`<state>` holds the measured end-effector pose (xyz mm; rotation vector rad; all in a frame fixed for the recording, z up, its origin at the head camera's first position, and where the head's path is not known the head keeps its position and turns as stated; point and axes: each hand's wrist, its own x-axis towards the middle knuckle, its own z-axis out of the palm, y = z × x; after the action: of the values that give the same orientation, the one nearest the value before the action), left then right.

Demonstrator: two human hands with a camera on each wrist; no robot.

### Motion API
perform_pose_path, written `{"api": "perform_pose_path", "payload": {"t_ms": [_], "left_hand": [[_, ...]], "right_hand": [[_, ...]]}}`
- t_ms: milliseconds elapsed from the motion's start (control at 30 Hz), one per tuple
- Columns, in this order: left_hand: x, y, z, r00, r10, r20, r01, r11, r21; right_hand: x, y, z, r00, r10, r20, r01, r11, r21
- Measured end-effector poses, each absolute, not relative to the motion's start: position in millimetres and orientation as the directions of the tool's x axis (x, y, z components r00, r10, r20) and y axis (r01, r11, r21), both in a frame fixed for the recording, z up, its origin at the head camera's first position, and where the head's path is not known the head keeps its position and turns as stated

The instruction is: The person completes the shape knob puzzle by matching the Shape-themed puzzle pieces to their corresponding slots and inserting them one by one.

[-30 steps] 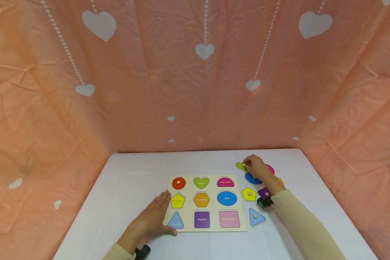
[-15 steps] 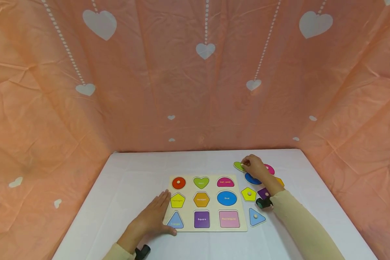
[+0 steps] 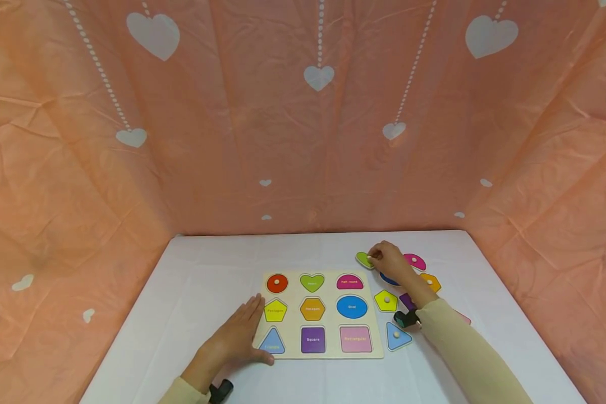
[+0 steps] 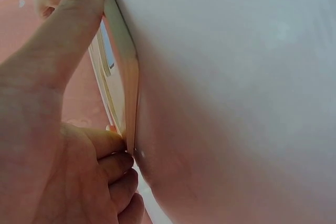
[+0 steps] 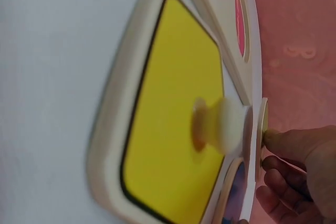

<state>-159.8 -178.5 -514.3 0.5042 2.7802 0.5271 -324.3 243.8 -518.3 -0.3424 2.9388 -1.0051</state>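
In the head view a wooden shape puzzle board [image 3: 293,328] lies flat, with an orange-red circle piece [image 3: 272,285] seated in its top left recess. My left hand [image 3: 238,332] rests along the board's left side, fingers extended and thumb by the lower left corner. The left wrist view has its fingertips against the board's edge [image 4: 131,87]. Past the board's top right corner, my right hand [image 3: 390,262] pinches the small knob of a green heart-like piece [image 3: 361,259], held tilted. Its fingers partly hide the piece.
Several knobbed pieces lie right of the board: yellow pentagon [image 3: 384,303], blue triangle [image 3: 396,341], orange hexagon [image 3: 432,285], magenta half round [image 3: 418,261]. The right arm partly covers blue, purple and pink ones. An orange curtain [image 3: 313,157] surrounds the white table [image 3: 222,258].
My right hand has moved a little left with the green piece, uncovering more of the magenta and orange pieces. The left hand has stayed at the board's edge.
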Motion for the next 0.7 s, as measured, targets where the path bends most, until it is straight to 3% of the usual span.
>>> {"api": "perform_pose_path", "payload": {"t_ms": [700], "left_hand": [[-161,-179,-516,-0.906,0.374,-0.198,0.272,0.873,0.405]], "right_hand": [[-304,215,-507,-0.972,-0.231,0.053,-0.203,0.699,-0.685]]}}
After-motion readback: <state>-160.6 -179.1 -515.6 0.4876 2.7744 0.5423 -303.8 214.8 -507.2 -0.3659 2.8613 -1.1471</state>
